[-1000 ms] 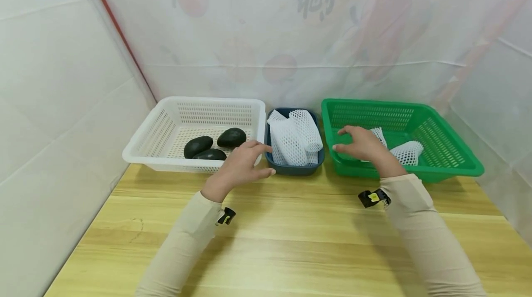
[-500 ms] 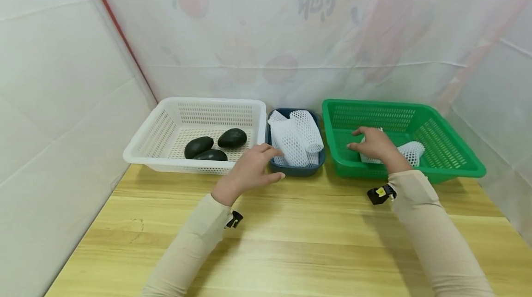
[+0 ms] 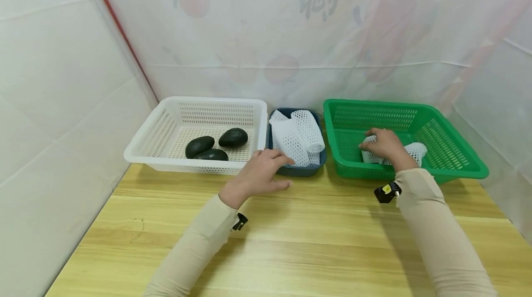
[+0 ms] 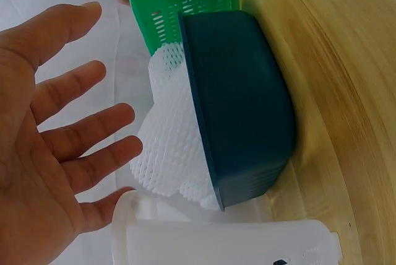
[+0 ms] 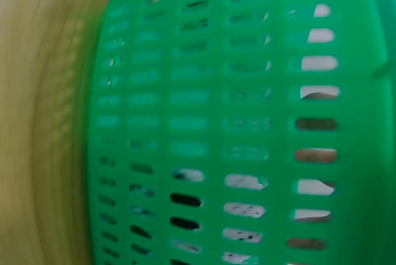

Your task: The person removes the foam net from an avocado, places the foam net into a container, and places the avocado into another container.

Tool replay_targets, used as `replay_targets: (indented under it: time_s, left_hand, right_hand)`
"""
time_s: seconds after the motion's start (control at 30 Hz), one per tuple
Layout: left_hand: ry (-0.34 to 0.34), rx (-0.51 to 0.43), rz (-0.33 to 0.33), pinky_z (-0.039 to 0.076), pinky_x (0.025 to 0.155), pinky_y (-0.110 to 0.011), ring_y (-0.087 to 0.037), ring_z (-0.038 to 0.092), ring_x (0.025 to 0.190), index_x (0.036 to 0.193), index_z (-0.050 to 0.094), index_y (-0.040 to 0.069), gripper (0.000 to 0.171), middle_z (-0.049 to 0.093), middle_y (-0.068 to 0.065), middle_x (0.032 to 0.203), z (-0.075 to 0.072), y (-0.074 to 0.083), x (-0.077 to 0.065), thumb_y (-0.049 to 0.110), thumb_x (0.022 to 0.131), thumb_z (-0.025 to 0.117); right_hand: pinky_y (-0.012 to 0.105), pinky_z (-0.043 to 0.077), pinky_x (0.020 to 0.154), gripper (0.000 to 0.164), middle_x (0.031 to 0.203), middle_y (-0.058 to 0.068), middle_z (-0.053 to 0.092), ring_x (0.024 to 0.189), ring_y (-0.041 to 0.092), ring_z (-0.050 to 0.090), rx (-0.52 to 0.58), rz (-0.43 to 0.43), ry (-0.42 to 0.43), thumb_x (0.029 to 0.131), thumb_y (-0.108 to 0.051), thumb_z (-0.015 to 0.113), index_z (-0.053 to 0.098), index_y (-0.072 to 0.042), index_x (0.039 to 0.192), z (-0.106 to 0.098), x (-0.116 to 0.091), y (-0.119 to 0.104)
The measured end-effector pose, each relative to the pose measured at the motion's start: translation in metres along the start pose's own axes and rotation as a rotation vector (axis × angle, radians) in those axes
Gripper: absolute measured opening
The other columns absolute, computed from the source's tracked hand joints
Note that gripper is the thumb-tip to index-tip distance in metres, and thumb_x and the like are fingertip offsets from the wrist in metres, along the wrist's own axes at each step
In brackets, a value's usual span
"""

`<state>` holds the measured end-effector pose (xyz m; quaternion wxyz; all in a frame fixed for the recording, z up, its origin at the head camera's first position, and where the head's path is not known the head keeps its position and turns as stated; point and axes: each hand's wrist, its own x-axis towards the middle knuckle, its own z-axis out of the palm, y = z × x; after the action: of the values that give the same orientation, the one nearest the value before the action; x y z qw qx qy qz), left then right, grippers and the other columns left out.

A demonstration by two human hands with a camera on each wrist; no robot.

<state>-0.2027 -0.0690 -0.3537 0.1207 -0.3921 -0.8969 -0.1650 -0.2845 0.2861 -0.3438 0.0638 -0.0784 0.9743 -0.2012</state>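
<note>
My left hand (image 3: 262, 172), fingers spread and holding nothing, hovers at the front left corner of the small blue container (image 3: 301, 172); in the left wrist view its palm faces the container's near side. White foam net sleeves (image 3: 288, 137) fill that container and stick up above its rim. My right hand (image 3: 384, 145) is inside the green basket (image 3: 409, 172), over a white netted piece (image 3: 371, 156), thumb and fingers slightly apart at its left end. A second netted piece (image 3: 417, 151) lies right of the hand. In the right wrist view the basket wall (image 5: 204, 110) hides most of the hand.
A white basket (image 3: 154, 160) at the left holds three dark avocados (image 3: 234, 137). Both baskets and the container stand in a row on the wooden table (image 3: 291, 241). White sheeting (image 3: 249, 33) hangs close behind them and at both sides.
Both hands have moved right: the left from the white basket's front rim to the blue container's corner, the right from the green basket's left side to over the netted piece.
</note>
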Motion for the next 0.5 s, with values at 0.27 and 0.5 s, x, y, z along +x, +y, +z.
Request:
replay_targets:
  time_s: [0.27,0.5]
  left_hand:
    - [-0.003,-0.035,0.073,0.045,0.074,-0.033,-0.015,0.054,0.095,0.112,0.066,0.012,0.043,0.06,0.0,0.107,0.007,0.004,0.003,0.037,0.078,0.072]
    - [-0.069,-0.006,0.107,0.046,0.077,-0.031,-0.015,0.054,0.096,0.115,0.065,0.013,0.043,0.059,-0.001,0.109,0.015,0.011,0.006,0.037,0.08,0.071]
  right_hand:
    - [0.065,0.03,0.087,0.058,0.132,0.041,0.028,0.12,0.059,0.018,-0.008,0.044,-0.007,0.092,-0.024,0.056,0.037,0.012,0.133,-0.002,0.003,0.011]
    - [0.067,0.026,0.089,0.061,0.133,0.04,0.026,0.12,0.061,0.012,-0.036,0.039,-0.046,0.092,-0.024,0.056,0.033,0.009,0.137,-0.002,0.007,0.018]
